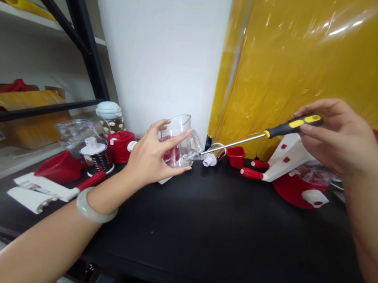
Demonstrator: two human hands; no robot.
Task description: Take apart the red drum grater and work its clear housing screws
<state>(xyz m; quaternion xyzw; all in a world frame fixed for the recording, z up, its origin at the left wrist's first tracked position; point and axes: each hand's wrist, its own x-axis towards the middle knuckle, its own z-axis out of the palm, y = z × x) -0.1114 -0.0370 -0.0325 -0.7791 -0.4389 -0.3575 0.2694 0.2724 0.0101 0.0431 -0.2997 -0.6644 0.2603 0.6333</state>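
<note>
Right hand (337, 134), screwdriver (262, 135) leftward, maybe at housing (188, 148)

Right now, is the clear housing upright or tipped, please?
Upright: the clear housing, gripped by the left hand, faces mouth up. The right hand holds the screwdriver.

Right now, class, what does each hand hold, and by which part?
Left hand grips the clear housing by its body; right hand holds the screwdriver by its handle.
</note>
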